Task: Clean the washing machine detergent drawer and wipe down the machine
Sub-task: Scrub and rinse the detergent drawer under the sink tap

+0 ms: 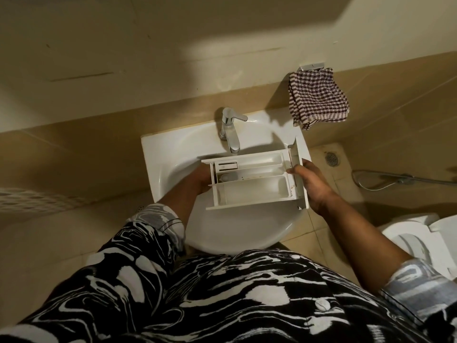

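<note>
A white detergent drawer (pixel 252 181) with three compartments is held level over the white sink basin (pixel 170 149), just below the chrome tap (pixel 230 129). My left hand (pixel 201 180) grips its back end on the left, partly hidden behind the drawer's wall. Over at the right, my right hand (pixel 312 184) clasps the drawer's front panel, thumb resting on the inner edge. Brownish residue shows in the middle compartment. No water runs from the tap. The washing machine is out of view.
A checked brown-and-white cloth (pixel 319 97) hangs from a metal holder on the wall at the right of the sink. A toilet (pixel 420 238) stands at the lower right, a floor drain (pixel 331 158) and a hose (pixel 395 180) behind it. A white mesh basket (pixel 29 201) sits at the left.
</note>
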